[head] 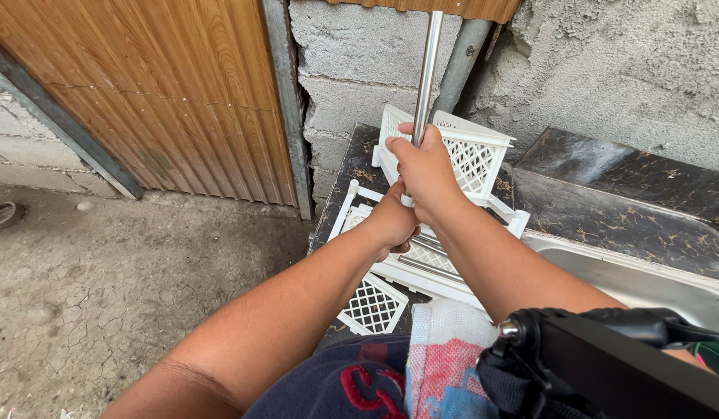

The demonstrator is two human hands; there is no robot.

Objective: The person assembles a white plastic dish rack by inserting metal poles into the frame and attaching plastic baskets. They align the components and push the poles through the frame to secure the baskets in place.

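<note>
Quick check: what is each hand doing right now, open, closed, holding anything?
Left hand: closed around the lower end of the metal pole, above the white lattice rack.
Right hand: closed on the same pole, just above the left.

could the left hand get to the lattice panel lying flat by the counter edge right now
Probably yes: the left hand grips the metal pole's lower end just above the white lattice panel, with nothing between them, though it must let go first.
</note>
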